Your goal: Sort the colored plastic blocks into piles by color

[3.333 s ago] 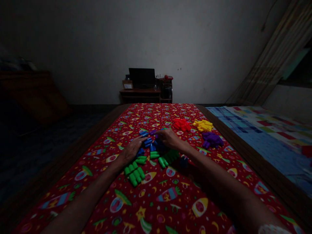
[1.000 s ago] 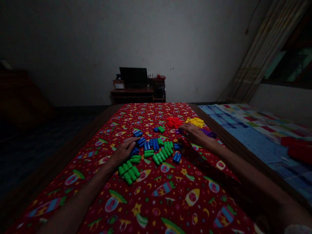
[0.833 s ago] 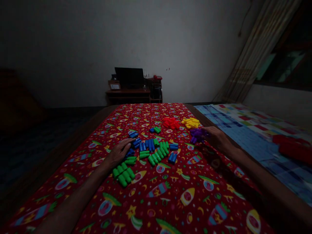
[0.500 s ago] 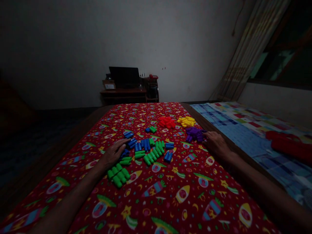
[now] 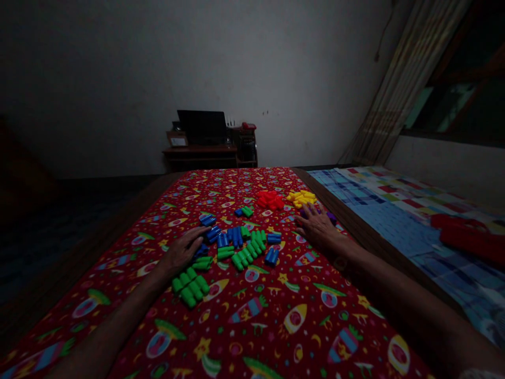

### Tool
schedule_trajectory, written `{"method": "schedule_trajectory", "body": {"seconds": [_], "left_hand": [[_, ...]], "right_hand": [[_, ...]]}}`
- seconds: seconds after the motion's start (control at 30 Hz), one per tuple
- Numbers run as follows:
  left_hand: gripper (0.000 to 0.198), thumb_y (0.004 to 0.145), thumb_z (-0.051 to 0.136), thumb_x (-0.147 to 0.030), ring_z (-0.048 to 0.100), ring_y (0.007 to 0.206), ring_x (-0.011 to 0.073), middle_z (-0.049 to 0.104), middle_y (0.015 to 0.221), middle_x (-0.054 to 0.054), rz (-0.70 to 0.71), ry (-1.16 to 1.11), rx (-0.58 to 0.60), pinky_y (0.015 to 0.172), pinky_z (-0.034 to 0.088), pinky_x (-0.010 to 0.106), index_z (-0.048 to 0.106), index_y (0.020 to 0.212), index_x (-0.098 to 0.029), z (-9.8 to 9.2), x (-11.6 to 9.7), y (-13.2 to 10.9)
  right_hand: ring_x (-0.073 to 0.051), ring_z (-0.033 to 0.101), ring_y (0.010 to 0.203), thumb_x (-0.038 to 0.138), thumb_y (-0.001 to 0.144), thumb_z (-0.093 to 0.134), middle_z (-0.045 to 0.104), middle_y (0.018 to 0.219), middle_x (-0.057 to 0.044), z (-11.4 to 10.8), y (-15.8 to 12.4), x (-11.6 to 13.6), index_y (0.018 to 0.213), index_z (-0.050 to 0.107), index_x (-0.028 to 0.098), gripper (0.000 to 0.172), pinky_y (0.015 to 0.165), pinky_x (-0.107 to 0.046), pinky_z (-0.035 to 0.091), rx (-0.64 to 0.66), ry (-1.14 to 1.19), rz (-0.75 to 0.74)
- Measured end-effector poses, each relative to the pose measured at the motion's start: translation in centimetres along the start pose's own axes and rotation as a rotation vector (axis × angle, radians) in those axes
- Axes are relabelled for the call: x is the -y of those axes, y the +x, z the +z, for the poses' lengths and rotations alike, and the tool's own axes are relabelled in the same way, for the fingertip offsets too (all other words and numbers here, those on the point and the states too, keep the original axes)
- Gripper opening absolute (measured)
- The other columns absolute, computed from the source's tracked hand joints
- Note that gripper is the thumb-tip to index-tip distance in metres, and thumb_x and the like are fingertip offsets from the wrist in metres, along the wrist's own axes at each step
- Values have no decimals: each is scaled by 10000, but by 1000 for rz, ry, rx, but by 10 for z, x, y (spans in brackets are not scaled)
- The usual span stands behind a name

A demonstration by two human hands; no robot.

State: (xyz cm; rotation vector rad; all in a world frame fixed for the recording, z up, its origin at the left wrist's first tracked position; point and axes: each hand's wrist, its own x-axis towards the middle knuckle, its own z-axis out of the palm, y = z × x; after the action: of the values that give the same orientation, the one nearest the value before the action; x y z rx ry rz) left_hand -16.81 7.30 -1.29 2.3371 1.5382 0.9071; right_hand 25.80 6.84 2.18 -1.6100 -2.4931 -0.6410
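My left hand (image 5: 183, 251) lies with fingers stretched out at the left edge of the blue plastic toy pieces (image 5: 213, 233), its fingertips touching or just beside them. Beneath its wrist sits a block of joined green pieces (image 5: 190, 287). My right hand (image 5: 319, 227) is spread palm down over the purple pieces (image 5: 331, 218), hiding most of that pile. Just beyond its fingertips is the heap of yellow pieces (image 5: 301, 198), with the red pieces (image 5: 270, 200) to its left. Between my hands, more green pieces (image 5: 249, 251) and blue pieces (image 5: 272, 257) lie scattered.
A red patterned cloth (image 5: 252, 342) covers the surface under the pieces. To the right is a bed with a checked blue sheet (image 5: 366, 205) and a red cloth bundle (image 5: 469, 237). A desk (image 5: 201, 151) with a monitor (image 5: 202, 126) stands against the far wall.
My right hand has moved left from the right side of the purple pile and now spreads over it. My left hand has barely moved.
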Motion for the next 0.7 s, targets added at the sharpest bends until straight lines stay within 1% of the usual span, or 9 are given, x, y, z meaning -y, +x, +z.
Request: {"method": "schedule_trajectory", "body": {"seconds": [0.07, 0.13, 0.2, 0.27, 0.37, 0.43, 0.5, 0.6, 0.7], "left_hand": [[734, 860, 280, -683, 577, 1198, 268, 628, 1287, 128, 6, -9, -12, 1049, 430, 407, 637, 1219, -152, 1, 2, 0], [706, 863, 298, -669, 579, 1195, 267, 632, 1283, 123, 9, -9, -11, 1046, 433, 410, 640, 1215, -161, 1, 2, 0], [679, 867, 318, -654, 585, 1186, 267, 630, 1287, 119, 9, -5, 1, 1039, 440, 411, 641, 1215, -168, 0, 1, 0], [669, 868, 321, -651, 592, 1174, 269, 632, 1286, 114, 12, -4, 0, 1030, 449, 415, 644, 1211, -176, -2, -1, 0], [658, 866, 320, -657, 597, 1168, 267, 638, 1280, 97, 12, -1, -7, 1025, 454, 412, 652, 1202, -199, -4, -5, 0], [671, 862, 318, -668, 597, 1169, 266, 640, 1276, 99, 8, 7, -3, 1025, 455, 401, 654, 1198, -194, -5, -7, 0], [703, 857, 303, -683, 599, 1168, 268, 642, 1270, 112, 2, 18, -3, 1022, 459, 395, 655, 1194, -176, -5, -8, 0], [719, 857, 288, -690, 599, 1168, 268, 640, 1273, 116, 3, 34, -3, 1019, 462, 393, 652, 1197, -172, -5, -7, 0], [707, 858, 301, -681, 597, 1169, 272, 636, 1276, 123, 13, 30, 7, 1017, 462, 399, 652, 1195, -167, -5, -6, 1]], "right_hand": [[-295, 486, 1196, 458, 951, 416, 571, 1276, -171, 7, 3, -4, 1091, 684, 187, 406, 1057, -501, 258, 49, 2, 36], [-281, 518, 1145, 450, 959, 397, 598, 1213, -179, 12, 1, -11, 1003, 707, 160, 426, 1046, -469, 282, 62, 4, 46], [-276, 536, 1108, 444, 953, 417, 611, 1182, -179, 13, -3, -16, 977, 712, 153, 415, 1022, -444, 313, 55, 13, 47], [-273, 544, 1091, 457, 939, 444, 620, 1176, -169, 10, -7, -19, 1038, 701, 162, 404, 1001, -426, 336, 31, 37, 44], [-270, 534, 1105, 495, 931, 444, 613, 1204, -151, 2, -6, -20, 1186, 642, 195, 441, 986, -405, 348, -41, 76, 44], [-273, 534, 1108, 511, 934, 422, 611, 1212, -153, 0, 1, -20, 1223, 618, 204, 465, 965, -392, 358, -58, 81, 100], [-276, 561, 1072, 523, 940, 394, 640, 1161, -163, 0, 10, -20, 1213, 621, 193, 484, 918, -378, 382, -14, 78, 229], [-279, 610, 992, 547, 942, 361, 686, 1059, -165, 5, 22, -23, 1163, 640, 173, 517, 818, -358, 425, 109, 103, 402], [-289, 610, 1021, 547, 934, 379, 679, 1109, -165, 11, 24, -27, 1133, 655, 172, 507, 801, -356, 442, 175, 113, 407]]}}
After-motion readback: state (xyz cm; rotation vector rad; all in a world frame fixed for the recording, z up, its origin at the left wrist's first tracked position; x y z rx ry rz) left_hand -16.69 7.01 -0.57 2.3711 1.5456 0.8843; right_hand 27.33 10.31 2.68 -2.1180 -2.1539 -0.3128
